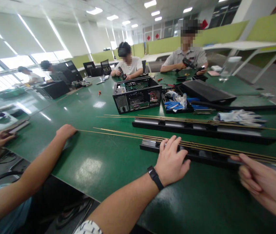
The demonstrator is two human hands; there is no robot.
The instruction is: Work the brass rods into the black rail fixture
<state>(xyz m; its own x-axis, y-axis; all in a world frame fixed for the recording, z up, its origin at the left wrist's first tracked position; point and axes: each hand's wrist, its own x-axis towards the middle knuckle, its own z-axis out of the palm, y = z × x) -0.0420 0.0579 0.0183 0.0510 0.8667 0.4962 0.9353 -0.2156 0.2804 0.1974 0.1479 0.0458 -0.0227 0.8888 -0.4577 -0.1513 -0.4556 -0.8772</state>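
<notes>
My left hand [173, 161], with a black band on its wrist, rests over the near black rail [150, 146], fingers spread and touching the thin gold-coloured rods [201, 145] that lie along it. At the right, my right hand [264, 185] has its thumb and forefinger pinched at the lowest rod, the other fingers curled. The rods run lengthwise over the rail and stick out past its left end. A second black rail [196, 129] with silver strips lies behind, also carrying rods. On the left, a co-worker's hand [66, 131] holds the far end of one rod.
An open black computer case [136, 94] stands behind the rails. Beside it are a tray with blue-and-white gloves [175, 100], a black panel [206, 91] and more gloves [241, 117]. Two people sit across the green table [84, 113]; another person's hands [0, 141] are far left.
</notes>
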